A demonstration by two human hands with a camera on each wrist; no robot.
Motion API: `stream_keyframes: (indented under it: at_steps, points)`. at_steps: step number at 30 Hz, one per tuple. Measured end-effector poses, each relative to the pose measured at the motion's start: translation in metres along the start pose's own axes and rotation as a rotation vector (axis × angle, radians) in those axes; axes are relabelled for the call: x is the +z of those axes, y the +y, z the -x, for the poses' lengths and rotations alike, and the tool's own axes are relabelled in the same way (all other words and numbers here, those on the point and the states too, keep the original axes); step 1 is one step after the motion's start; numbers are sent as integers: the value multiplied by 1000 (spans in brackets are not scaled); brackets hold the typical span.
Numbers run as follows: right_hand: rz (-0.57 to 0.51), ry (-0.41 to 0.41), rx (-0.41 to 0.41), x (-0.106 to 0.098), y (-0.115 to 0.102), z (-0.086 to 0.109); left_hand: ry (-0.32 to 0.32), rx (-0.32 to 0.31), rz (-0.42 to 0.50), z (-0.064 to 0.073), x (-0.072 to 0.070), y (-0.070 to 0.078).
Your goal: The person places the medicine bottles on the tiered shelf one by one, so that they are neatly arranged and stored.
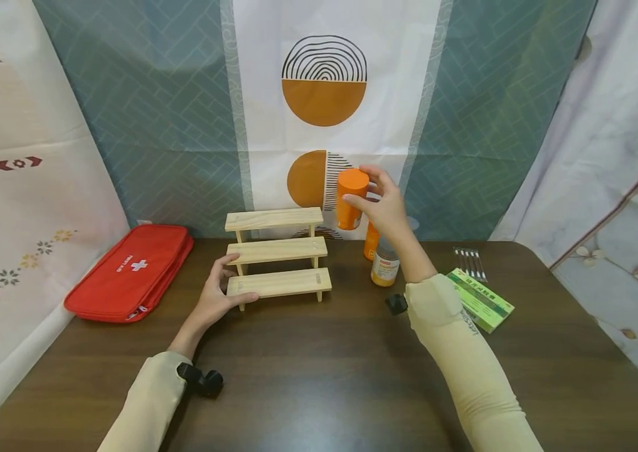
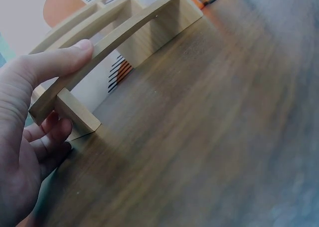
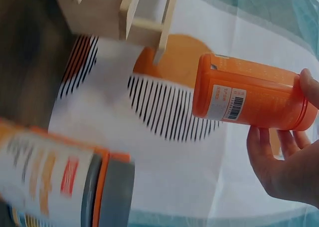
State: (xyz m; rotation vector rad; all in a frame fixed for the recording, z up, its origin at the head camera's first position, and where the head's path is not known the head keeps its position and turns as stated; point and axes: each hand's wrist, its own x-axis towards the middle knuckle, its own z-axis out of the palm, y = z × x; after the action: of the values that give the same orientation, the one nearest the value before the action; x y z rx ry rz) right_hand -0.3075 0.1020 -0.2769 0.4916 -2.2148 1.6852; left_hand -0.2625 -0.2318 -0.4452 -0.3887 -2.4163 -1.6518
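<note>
A three-tiered wooden step shelf [image 1: 279, 282] stands on the table. My left hand [image 1: 218, 295] grips its left end, thumb on top of the lowest step [image 2: 112, 42] and the other fingers below and beside it. Up in the air, to the right of the top tier, my right hand [image 1: 388, 207] holds an orange bottle [image 1: 349, 204] upright between thumb and fingers near its lid. A white label with a barcode [image 3: 234, 107] shows on its side in the right wrist view.
Under the right forearm stands a grey-lidded bottle [image 1: 384, 270], with another orange bottle [image 1: 371, 242] behind it. A green box [image 1: 482, 301] and a packet of swabs [image 1: 470, 263] lie at right. At left is a red first aid pouch [image 1: 127, 276]. A patterned curtain [image 1: 183, 125] hangs behind.
</note>
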Motion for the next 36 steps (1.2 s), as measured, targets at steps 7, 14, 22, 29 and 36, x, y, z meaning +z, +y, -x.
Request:
stream_keyframes:
  at_steps: [7,14,22,29,36]
  points:
    - [-59,-31,-14,30,-8,-9,-12,22,49,2,0,-3]
    - [-122,15,56,59,-11,-24,12,32,19,1,-3,-1]
    - [-152,-20,81,94,-9,-38,-15,19,28,0,-4,-4]
    - [-129,-61,82,123,-15,-44,2,11,8,-1,-6,-2]
    - [-73,-74,64,149,-16,-46,-19,-5,21,2,-1,9]
